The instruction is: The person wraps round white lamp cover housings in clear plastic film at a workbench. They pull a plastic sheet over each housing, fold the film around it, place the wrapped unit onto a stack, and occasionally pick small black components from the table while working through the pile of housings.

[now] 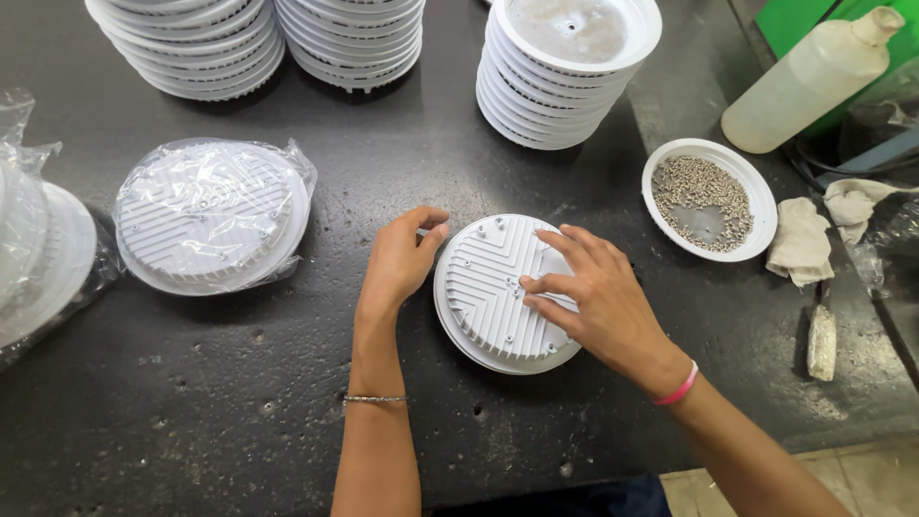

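Observation:
A round white ribbed disc housing (493, 287) lies flat on the dark table (239, 383) in front of me. My left hand (400, 258) grips its left rim with thumb and fingers curled on the edge. My right hand (593, 292) rests on the disc's right half, fingertips pinched near the centre, perhaps on a small screw; I cannot tell. Right of the disc stands a shallow white dish (756, 206) filled with small grey screws.
A plastic-wrapped disc (211, 215) lies to the left, with more wrapped ones (38, 249) at the left edge. Three stacks of white housings (560, 86) line the back. A plastic bottle (809, 77), rags (799, 239) and a small block (821, 342) sit right.

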